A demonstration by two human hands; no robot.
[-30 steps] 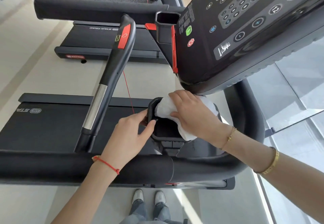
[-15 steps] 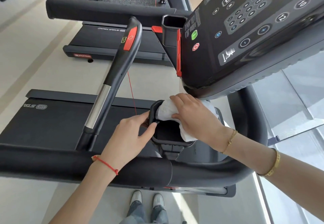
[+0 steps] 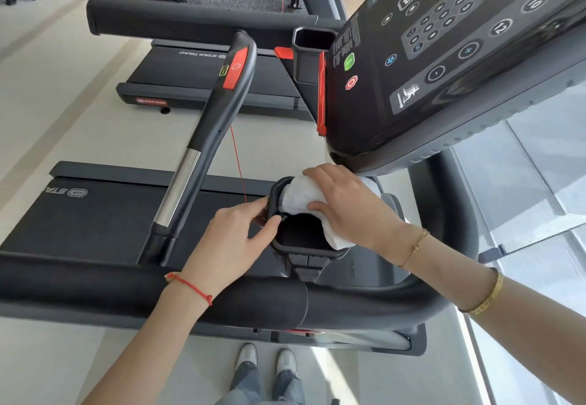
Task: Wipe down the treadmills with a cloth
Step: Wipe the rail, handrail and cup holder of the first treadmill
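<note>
Both hands worked the cup holder (image 3: 304,247): left hand (image 3: 234,243) pinched its rim, right hand (image 3: 345,205) clamped a white cloth (image 3: 296,197) over its far edge.

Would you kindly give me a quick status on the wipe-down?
Left hand grips cup holder rim. Right hand presses white cloth into holder. Console overhangs closely; nothing blocking.
</note>
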